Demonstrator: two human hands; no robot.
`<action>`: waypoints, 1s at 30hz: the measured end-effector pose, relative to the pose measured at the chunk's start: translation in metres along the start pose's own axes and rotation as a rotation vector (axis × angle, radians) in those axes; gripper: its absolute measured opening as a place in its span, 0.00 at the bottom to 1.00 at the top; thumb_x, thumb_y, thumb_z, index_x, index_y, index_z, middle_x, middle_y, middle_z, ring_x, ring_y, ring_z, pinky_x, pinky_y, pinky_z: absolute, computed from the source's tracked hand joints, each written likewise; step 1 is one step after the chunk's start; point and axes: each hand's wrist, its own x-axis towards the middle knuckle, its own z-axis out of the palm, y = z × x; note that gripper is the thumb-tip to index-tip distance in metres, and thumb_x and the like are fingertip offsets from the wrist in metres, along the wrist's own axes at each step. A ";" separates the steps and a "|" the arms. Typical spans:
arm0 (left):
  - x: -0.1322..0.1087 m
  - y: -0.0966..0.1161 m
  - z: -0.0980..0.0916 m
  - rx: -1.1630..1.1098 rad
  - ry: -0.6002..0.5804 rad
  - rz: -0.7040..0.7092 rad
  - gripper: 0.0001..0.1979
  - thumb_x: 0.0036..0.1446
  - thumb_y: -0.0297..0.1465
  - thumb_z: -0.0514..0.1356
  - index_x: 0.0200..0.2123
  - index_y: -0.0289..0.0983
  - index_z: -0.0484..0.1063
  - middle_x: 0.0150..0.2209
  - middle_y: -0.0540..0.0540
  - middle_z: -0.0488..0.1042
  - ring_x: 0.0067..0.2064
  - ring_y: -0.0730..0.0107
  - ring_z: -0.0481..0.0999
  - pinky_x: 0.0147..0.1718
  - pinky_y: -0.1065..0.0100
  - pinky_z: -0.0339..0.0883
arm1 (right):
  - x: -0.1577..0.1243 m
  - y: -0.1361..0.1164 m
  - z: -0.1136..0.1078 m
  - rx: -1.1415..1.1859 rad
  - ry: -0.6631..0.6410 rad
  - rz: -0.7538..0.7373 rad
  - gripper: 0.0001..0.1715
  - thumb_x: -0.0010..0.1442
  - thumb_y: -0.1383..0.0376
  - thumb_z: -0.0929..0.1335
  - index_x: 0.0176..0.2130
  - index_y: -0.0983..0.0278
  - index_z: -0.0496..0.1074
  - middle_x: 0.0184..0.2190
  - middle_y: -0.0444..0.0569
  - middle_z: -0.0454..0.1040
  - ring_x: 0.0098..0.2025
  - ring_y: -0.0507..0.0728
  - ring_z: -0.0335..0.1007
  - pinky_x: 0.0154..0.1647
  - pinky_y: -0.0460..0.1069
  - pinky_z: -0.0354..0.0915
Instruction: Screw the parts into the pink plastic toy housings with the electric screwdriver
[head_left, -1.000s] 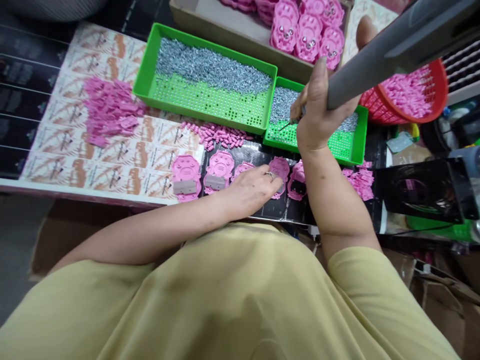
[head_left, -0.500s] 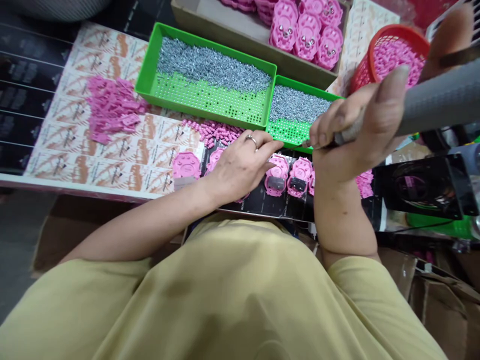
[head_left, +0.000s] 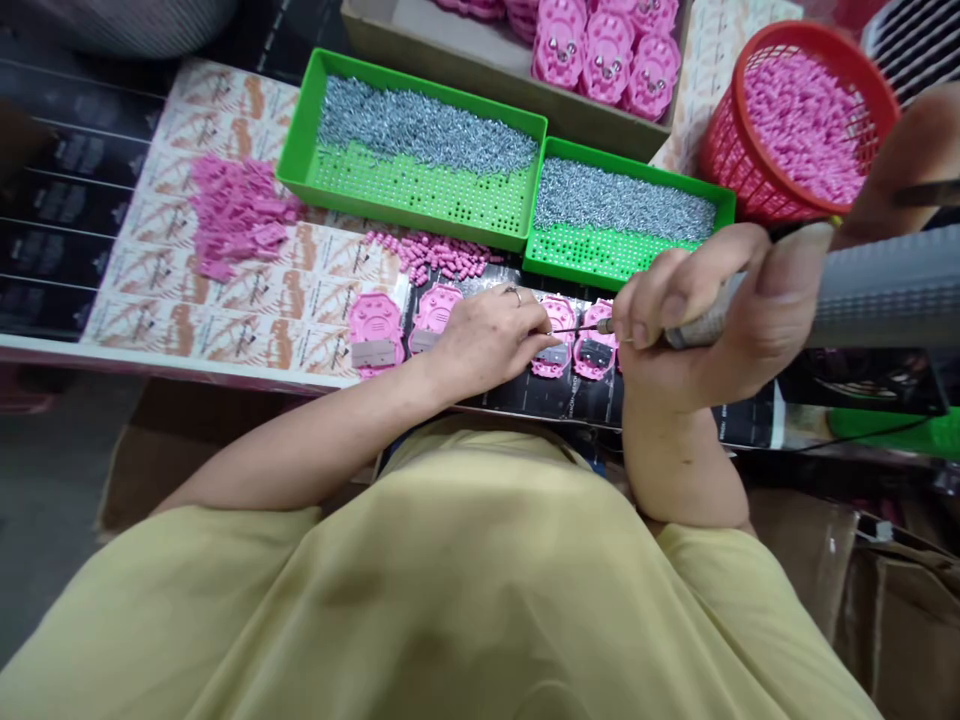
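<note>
While our right hand clamps the driver, we'd best keep its bit steady.
Our left hand sits at the tip; whether it pinches anything, we cannot tell.

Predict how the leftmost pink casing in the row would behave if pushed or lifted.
The leftmost pink casing would probably slide rather than roll, since it lies flat and low. It looks like moulded plastic, so it is likely stiff and light. The grey piece across its near end might shift; its fixing is unclear.
</note>
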 end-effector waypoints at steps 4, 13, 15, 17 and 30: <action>-0.001 0.000 0.001 0.015 -0.026 0.005 0.11 0.65 0.33 0.57 0.36 0.35 0.78 0.36 0.46 0.78 0.40 0.63 0.76 0.41 0.64 0.69 | -0.004 -0.003 0.012 0.121 0.109 -0.087 0.31 0.57 0.54 0.70 0.16 0.62 0.51 0.10 0.37 0.47 0.09 0.45 0.47 0.06 0.43 0.47; 0.001 0.005 0.000 0.012 -0.115 -0.044 0.09 0.62 0.31 0.57 0.35 0.35 0.77 0.36 0.46 0.78 0.41 0.62 0.76 0.42 0.62 0.70 | -0.009 0.009 0.008 0.016 0.082 -0.116 0.31 0.60 0.50 0.68 0.19 0.60 0.51 0.11 0.36 0.44 0.09 0.45 0.40 0.07 0.46 0.45; 0.001 0.005 0.000 0.015 -0.115 -0.039 0.09 0.62 0.31 0.57 0.34 0.35 0.77 0.35 0.46 0.78 0.41 0.62 0.76 0.42 0.62 0.70 | -0.011 0.011 0.008 0.010 0.096 -0.085 0.30 0.58 0.48 0.69 0.19 0.60 0.52 0.11 0.36 0.45 0.09 0.46 0.41 0.08 0.47 0.47; 0.001 0.005 0.001 0.018 -0.115 -0.034 0.09 0.62 0.31 0.57 0.35 0.36 0.77 0.35 0.46 0.78 0.41 0.62 0.76 0.42 0.63 0.70 | -0.013 0.013 0.008 -0.005 0.098 -0.056 0.31 0.58 0.48 0.69 0.19 0.60 0.51 0.11 0.37 0.46 0.10 0.47 0.42 0.09 0.48 0.48; 0.001 0.006 -0.003 0.094 -0.167 -0.016 0.11 0.63 0.35 0.57 0.35 0.36 0.78 0.34 0.44 0.77 0.40 0.61 0.75 0.35 0.64 0.66 | -0.018 0.015 0.004 -0.081 0.103 0.033 0.33 0.54 0.43 0.69 0.19 0.59 0.51 0.12 0.38 0.46 0.11 0.49 0.42 0.13 0.51 0.47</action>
